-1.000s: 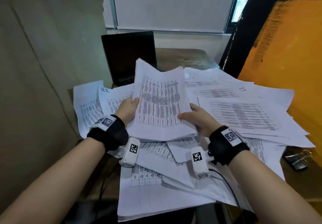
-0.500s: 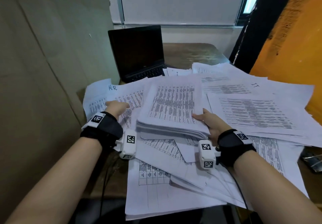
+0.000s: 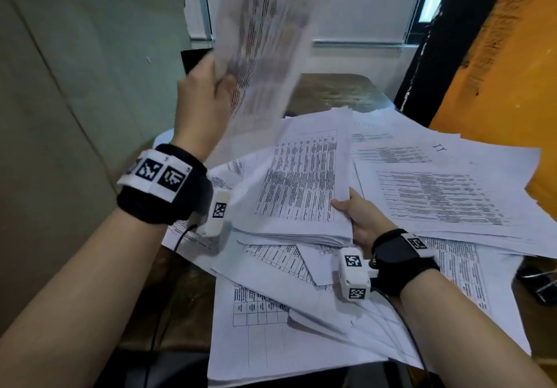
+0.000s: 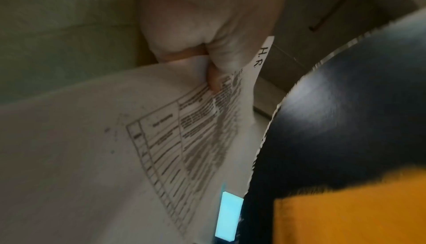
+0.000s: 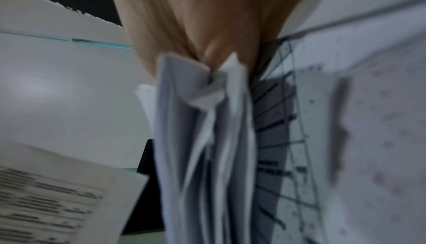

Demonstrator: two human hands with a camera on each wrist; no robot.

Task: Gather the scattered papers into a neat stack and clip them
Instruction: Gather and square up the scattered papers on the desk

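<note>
Left hand (image 3: 202,98) now aloft, pinching sheet (image 3: 265,41); right hand (image 3: 361,221) gripping stack (image 3: 301,188)

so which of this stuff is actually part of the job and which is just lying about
Part of the job:
- lifted sheet, pinched by left hand
- gathered stack, gripped by right hand
- loose papers
- binder clips

Lying about:
- laptop
- wooden table
</note>
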